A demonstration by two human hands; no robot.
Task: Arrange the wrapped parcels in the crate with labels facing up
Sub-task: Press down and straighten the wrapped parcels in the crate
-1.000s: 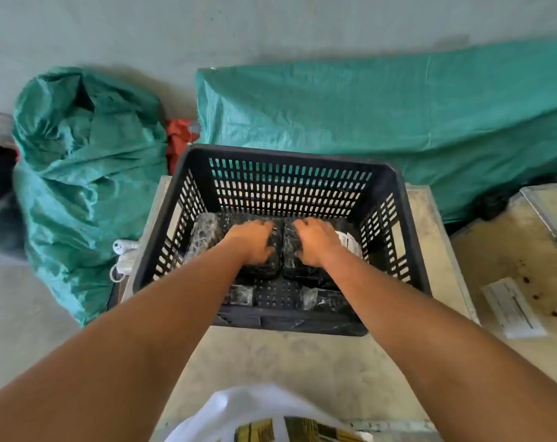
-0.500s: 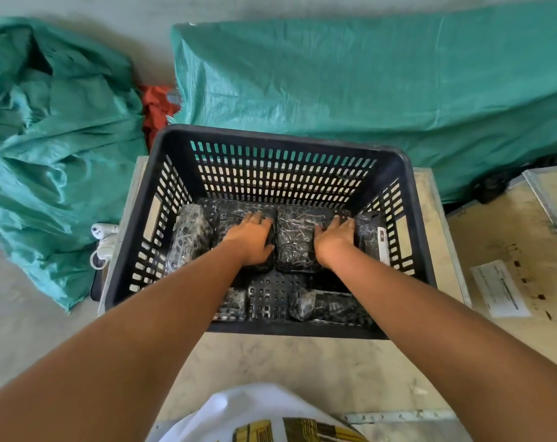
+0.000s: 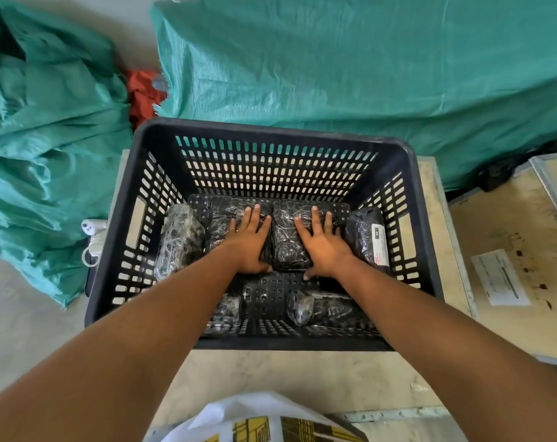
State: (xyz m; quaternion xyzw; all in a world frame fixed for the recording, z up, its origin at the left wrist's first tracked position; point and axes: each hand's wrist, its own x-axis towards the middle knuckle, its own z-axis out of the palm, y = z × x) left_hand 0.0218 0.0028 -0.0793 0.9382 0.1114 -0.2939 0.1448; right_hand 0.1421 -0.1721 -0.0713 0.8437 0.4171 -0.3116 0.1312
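Head view looks down into a black slotted plastic crate (image 3: 149, 193) on a pale worn surface (image 3: 271, 374). Both hands lie flat, fingers spread, pinching nothing: the left hand (image 3: 250, 242) on one film-wrapped parcel (image 3: 223, 215), the right hand (image 3: 323, 247) on its neighbour (image 3: 286, 231), seemingly pressing them level, side by side. The glossy, crinkled black wrap looks slippery. A parcel at the right wall (image 3: 365, 237) shows a white label (image 3: 379, 247).
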